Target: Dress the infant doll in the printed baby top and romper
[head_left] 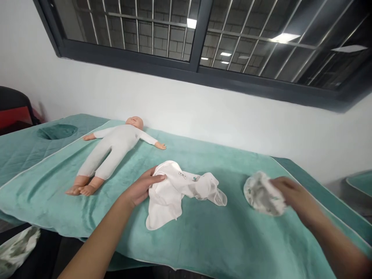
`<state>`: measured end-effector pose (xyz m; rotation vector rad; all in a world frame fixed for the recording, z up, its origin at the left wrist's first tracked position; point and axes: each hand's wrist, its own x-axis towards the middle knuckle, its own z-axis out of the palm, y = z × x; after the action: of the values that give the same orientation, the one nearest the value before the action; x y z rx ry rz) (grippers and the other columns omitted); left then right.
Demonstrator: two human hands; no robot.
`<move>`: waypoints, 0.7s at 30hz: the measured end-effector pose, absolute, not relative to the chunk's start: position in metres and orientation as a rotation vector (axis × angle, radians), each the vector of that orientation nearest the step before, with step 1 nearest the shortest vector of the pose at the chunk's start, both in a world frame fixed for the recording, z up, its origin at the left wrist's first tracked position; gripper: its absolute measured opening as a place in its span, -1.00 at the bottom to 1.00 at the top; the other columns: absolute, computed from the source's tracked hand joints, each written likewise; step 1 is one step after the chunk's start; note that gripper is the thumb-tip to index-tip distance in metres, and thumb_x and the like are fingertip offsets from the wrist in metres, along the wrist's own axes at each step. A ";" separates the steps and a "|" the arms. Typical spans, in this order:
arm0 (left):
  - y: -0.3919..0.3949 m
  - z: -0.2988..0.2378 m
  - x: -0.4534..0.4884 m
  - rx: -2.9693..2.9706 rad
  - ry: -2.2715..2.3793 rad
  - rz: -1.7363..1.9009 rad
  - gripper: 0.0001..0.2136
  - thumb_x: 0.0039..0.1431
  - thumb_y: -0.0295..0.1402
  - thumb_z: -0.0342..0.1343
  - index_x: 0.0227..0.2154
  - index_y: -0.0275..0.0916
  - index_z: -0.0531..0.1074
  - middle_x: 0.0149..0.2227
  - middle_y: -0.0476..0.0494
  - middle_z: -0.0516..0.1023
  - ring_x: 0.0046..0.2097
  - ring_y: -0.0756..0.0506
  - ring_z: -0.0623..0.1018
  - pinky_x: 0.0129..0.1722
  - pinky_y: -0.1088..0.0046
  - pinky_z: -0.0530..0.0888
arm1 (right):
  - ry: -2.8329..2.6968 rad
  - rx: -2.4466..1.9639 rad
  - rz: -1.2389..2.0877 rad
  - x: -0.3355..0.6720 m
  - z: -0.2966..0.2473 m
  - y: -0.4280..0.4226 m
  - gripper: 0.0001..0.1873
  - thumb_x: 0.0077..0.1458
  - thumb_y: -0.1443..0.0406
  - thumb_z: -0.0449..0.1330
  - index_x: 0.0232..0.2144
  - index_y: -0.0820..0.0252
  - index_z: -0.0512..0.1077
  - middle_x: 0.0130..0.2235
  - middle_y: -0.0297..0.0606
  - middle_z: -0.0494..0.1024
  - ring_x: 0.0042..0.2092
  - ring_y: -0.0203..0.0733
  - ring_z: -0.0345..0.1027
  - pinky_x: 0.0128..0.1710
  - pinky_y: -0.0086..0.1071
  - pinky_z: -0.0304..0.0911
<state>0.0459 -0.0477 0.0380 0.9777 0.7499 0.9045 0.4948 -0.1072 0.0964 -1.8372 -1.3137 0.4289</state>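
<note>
A white baby garment (pixel 167 193) with small printed marks lies crumpled on the green bed cover. My left hand (pixel 147 184) grips its left edge, thumb on top and fingers underneath. Further right, my right hand (pixel 286 192), blurred by motion, pinches a small bunched white cloth with a faint green print (pixel 263 193). Whether that cloth touches the cover, I cannot tell. A baby doll (pixel 116 145) with a white body and bare head, hands and feet lies on its back beyond my left hand, arms spread.
The bed's green cover (pixel 209 236) stretches beneath everything, with a face hole (pixel 57 131) at the left end. Behind runs a white wall (pixel 186 104) below a barred window. A black and red chair (pixel 16 108) stands far left; a patterned cloth (pixel 19 250) shows at lower left.
</note>
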 end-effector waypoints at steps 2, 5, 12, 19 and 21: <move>-0.049 0.044 0.045 0.997 0.678 0.896 -0.61 0.00 -0.27 0.30 -0.10 -0.22 0.40 -0.18 -0.13 0.51 -0.18 -0.13 0.51 -0.26 0.45 0.39 | -1.508 -2.049 0.409 0.471 0.073 -0.101 -0.69 -0.13 0.04 0.28 -0.50 0.16 0.49 -0.37 -0.08 0.56 -0.33 0.08 0.42 -0.33 -0.09 0.28; -0.053 0.063 0.048 1.076 0.588 0.862 -0.64 -0.04 -0.33 0.33 -0.18 -0.18 0.37 -0.25 -0.04 0.46 -0.29 -0.05 0.47 -0.37 0.52 0.35 | -1.790 -1.989 0.272 0.410 0.062 -0.097 -0.50 -0.02 0.05 0.24 -0.05 0.14 0.44 0.08 -0.02 0.45 0.09 0.19 0.31 0.03 0.01 0.24; -0.070 0.126 0.043 1.387 0.514 0.742 -0.63 -0.06 -0.29 0.32 -0.16 -0.16 0.40 -0.25 -0.07 0.46 -0.29 -0.06 0.46 -0.35 0.49 0.36 | -2.141 -1.094 1.208 0.265 0.120 -0.073 -0.46 -0.01 0.09 0.32 0.04 0.01 0.38 0.01 -0.26 0.48 -0.04 -0.08 0.37 -0.11 -0.24 0.30; -0.085 0.159 0.009 2.124 1.212 0.781 -0.71 0.14 -0.21 0.10 -0.08 -0.10 0.44 -0.21 -0.10 0.54 -0.25 -0.14 0.50 -0.33 0.41 0.37 | -2.199 -0.983 0.932 0.242 0.146 -0.056 -0.70 0.04 0.19 0.28 -0.53 0.15 0.23 -0.47 -0.46 0.24 -0.43 -0.35 0.08 -0.43 -0.43 0.02; -0.090 0.161 0.008 2.420 1.485 0.912 -0.79 0.15 -0.31 0.04 -0.17 -0.12 0.46 -0.27 -0.07 0.54 -0.23 -0.15 0.50 -0.25 0.36 0.37 | -2.194 -0.911 0.843 0.241 0.154 -0.065 -0.67 0.10 0.26 0.22 -0.57 0.16 0.16 -0.43 -0.43 0.27 -0.41 -0.34 0.12 -0.40 -0.41 0.06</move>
<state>0.0084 -0.0897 0.1608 2.4201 1.4846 0.9122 0.2409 -0.0652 0.1541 -0.9111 -2.1943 0.8425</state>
